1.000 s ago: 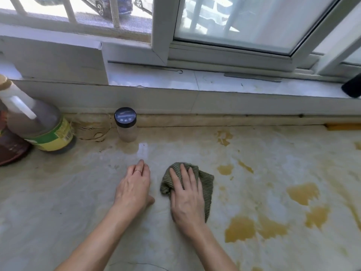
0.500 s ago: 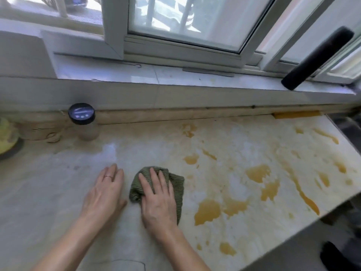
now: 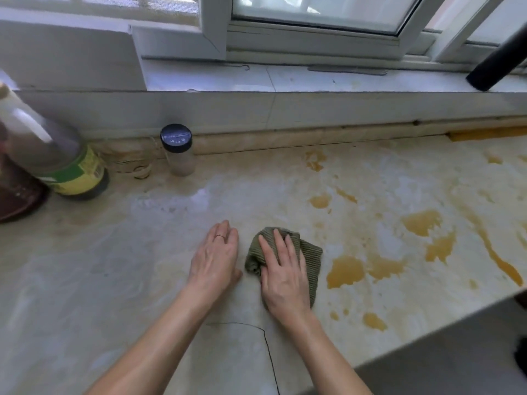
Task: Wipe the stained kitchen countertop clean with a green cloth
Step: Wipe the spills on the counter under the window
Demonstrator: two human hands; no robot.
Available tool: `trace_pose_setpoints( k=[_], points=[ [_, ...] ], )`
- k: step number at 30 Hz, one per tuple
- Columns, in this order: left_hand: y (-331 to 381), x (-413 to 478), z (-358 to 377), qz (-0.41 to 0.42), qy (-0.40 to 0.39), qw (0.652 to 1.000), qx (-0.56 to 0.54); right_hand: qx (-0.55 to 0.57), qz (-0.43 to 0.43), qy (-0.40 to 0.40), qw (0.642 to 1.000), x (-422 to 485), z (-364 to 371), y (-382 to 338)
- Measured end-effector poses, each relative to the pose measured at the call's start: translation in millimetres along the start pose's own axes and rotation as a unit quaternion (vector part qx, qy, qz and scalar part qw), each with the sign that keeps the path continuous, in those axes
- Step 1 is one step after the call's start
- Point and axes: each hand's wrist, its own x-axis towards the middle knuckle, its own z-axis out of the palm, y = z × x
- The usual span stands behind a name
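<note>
Still right hand (image 3: 285, 277) presses green cloth (image 3: 312, 259) (left hand (image 3: 215, 260) flat), unmoved

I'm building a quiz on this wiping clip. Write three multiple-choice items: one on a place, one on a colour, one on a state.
1. Where does the largest yellow-brown stain lie, relative to the green cloth?
A. left of it
B. right of it
C. hidden beneath it

2. The lid of the small jar is:
A. black
B. red
C. white

3. The right hand:
A. hovers above the cloth
B. makes a fist beside it
C. presses flat on it

Answers: B, the puddle sits just past the cloth's right edge; A, the round cap is dark; C, straight fingers lie across the cloth.
</note>
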Motion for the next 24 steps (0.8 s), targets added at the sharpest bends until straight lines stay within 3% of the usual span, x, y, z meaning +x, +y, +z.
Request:
trace_pose_setpoints(
  k=[4,10,18,24],
  points=[
    [5,-5,3,0.014,-0.013,1.0,0.009,0.023,0.049,-0.033,0.998,33,-5,-1],
    [5,-3,5,0.02,0.006,1.0,0.015,0.013,0.024,-0.008,1.0,-33,2,-8],
    [2,-1,7,0.021,-0.016,0.999,0.022,0.03,0.057,-0.032,0.997,14,-7,-4],
    [3,-1,8,0.017,-0.019,0.999,0.025,0.041,0.046,-0.032,0.998,0,-8,-5]
  ],
)
